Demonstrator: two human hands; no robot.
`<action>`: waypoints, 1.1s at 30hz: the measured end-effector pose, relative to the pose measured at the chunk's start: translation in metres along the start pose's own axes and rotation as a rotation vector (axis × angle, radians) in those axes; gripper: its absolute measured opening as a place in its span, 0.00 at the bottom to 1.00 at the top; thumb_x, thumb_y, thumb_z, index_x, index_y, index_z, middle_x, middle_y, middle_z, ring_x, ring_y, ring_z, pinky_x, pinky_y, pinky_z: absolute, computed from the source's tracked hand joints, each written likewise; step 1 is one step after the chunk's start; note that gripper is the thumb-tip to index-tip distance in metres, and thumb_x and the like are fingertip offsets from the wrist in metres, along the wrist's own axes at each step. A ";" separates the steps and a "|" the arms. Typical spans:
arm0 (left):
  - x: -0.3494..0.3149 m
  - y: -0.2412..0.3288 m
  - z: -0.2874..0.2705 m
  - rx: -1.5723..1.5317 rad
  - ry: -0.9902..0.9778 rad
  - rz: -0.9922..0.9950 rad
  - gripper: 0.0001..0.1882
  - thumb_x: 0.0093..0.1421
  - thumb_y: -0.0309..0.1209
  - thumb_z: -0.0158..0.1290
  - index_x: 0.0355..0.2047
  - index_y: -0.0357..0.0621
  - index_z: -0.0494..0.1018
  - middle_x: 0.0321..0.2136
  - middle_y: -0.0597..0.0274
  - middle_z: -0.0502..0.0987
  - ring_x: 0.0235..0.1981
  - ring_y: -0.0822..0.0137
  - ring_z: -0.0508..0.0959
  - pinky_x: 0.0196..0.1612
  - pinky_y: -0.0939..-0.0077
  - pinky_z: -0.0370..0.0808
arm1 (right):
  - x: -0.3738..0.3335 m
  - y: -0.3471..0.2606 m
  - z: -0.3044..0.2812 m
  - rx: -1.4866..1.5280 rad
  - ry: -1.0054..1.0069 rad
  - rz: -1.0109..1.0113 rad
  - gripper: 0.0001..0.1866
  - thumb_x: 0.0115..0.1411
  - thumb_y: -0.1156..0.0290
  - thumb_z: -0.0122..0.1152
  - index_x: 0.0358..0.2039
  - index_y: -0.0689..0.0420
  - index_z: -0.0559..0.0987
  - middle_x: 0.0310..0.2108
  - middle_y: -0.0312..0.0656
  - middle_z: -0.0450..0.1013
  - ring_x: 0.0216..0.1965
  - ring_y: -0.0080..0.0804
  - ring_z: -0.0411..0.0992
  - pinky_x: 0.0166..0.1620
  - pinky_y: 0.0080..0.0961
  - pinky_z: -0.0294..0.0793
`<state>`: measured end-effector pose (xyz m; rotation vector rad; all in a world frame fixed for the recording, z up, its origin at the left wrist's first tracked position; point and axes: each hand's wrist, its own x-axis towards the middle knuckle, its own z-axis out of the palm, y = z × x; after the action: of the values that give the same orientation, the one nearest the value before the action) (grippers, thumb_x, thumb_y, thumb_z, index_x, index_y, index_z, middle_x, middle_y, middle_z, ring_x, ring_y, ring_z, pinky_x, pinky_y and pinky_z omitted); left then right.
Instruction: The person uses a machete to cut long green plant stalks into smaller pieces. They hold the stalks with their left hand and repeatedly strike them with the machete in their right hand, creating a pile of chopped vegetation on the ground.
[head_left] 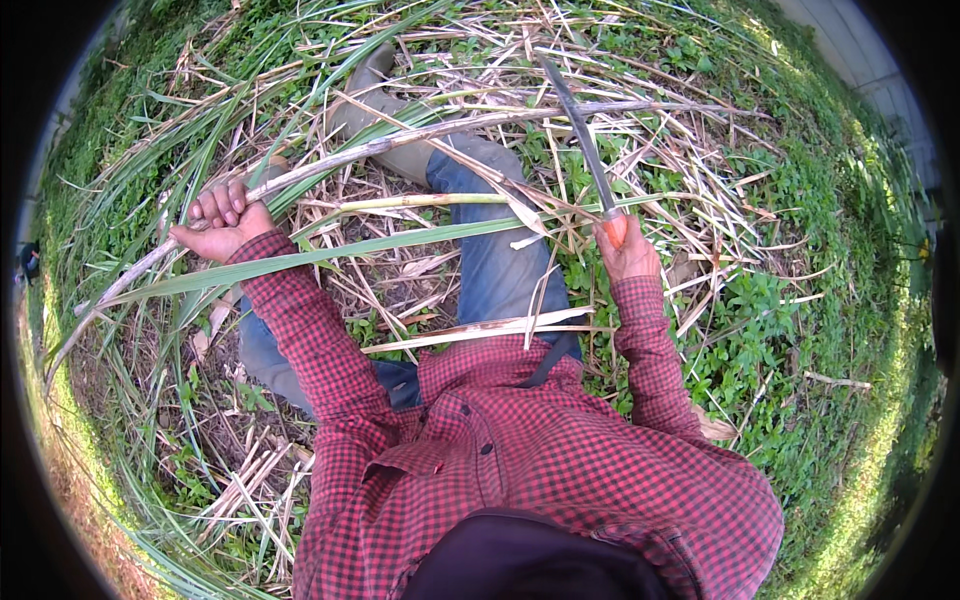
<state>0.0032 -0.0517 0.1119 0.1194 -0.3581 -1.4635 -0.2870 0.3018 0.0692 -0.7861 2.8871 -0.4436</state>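
My left hand (225, 218) is closed around a long, pale cane stalk (320, 166) that slants from the lower left up across to the upper right. A long green leaf blade (340, 252) runs just below that hand and over my left sleeve. In my right hand (628, 252) is a machete, gripped by its orange handle (615, 230). Its dark blade (582, 130) points up and away, and in this view it crosses the stalk; whether the two touch I cannot tell. Dry strips of stalk (470, 330) lie across my lap.
My leg in blue jeans (500, 250) stretches forward, ending in a muddy boot (375, 110) among the stalks. Dry cut leaves and stems (690, 200) litter the ground around me. Low green weeds (770, 310) grow to the right, and long green leaves (200, 140) spread at the left.
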 end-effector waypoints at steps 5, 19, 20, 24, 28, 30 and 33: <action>-0.024 -0.034 -0.015 -0.005 -0.001 -0.004 0.29 0.60 0.60 0.37 0.14 0.51 0.58 0.06 0.74 0.49 0.07 0.76 0.48 0.13 0.80 0.46 | 0.002 0.021 -0.012 0.004 0.053 -0.008 0.26 0.55 0.48 0.56 0.42 0.57 0.69 0.26 0.59 0.73 0.31 0.58 0.73 0.35 0.48 0.71; 0.013 0.025 -0.098 -0.053 -0.145 -0.216 0.29 0.61 0.58 0.37 0.12 0.51 0.54 0.10 0.70 0.52 0.12 0.72 0.52 0.21 0.76 0.54 | 0.035 0.047 -0.026 -0.145 -0.114 -0.038 0.30 0.53 0.45 0.55 0.46 0.56 0.68 0.30 0.57 0.74 0.34 0.56 0.73 0.38 0.46 0.73; 0.010 0.021 -0.101 -0.085 -0.173 -0.219 0.29 0.61 0.58 0.37 0.12 0.51 0.54 0.10 0.70 0.52 0.12 0.72 0.52 0.20 0.76 0.54 | 0.022 0.034 -0.024 -0.182 -0.153 -0.169 0.29 0.53 0.45 0.55 0.46 0.55 0.68 0.29 0.57 0.74 0.33 0.55 0.74 0.37 0.46 0.73; 0.006 0.014 -0.075 -0.095 0.045 -0.131 0.30 0.62 0.57 0.36 0.11 0.51 0.55 0.11 0.69 0.54 0.12 0.72 0.52 0.18 0.78 0.50 | 0.034 0.049 -0.019 -0.296 -0.164 -0.098 0.27 0.55 0.47 0.55 0.44 0.56 0.68 0.31 0.52 0.75 0.33 0.50 0.75 0.38 0.44 0.74; 0.031 0.057 -0.116 -0.073 -0.066 -0.175 0.31 0.63 0.56 0.31 0.10 0.50 0.54 0.10 0.69 0.55 0.12 0.71 0.54 0.18 0.78 0.51 | 0.122 0.143 -0.030 -0.158 -0.003 0.451 0.29 0.53 0.47 0.56 0.46 0.58 0.72 0.40 0.52 0.74 0.43 0.47 0.73 0.47 0.39 0.71; 0.029 0.051 -0.138 -0.079 -0.023 -0.108 0.30 0.62 0.56 0.30 0.16 0.45 0.59 0.13 0.65 0.58 0.15 0.69 0.56 0.21 0.75 0.55 | 0.138 0.180 -0.040 -0.264 0.059 0.489 0.31 0.51 0.45 0.57 0.45 0.58 0.73 0.42 0.52 0.74 0.44 0.47 0.73 0.48 0.38 0.71; 0.029 0.045 -0.149 -0.081 0.049 -0.025 0.27 0.61 0.53 0.33 0.22 0.40 0.62 0.17 0.62 0.60 0.20 0.65 0.61 0.30 0.69 0.60 | 0.131 0.170 -0.045 -0.253 -0.045 0.314 0.33 0.51 0.42 0.55 0.48 0.57 0.72 0.40 0.55 0.74 0.43 0.50 0.72 0.47 0.39 0.71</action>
<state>0.0934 -0.0954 -0.0100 0.0948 -0.2574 -1.4949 -0.4886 0.3859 0.0551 -0.3503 2.9837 -0.0270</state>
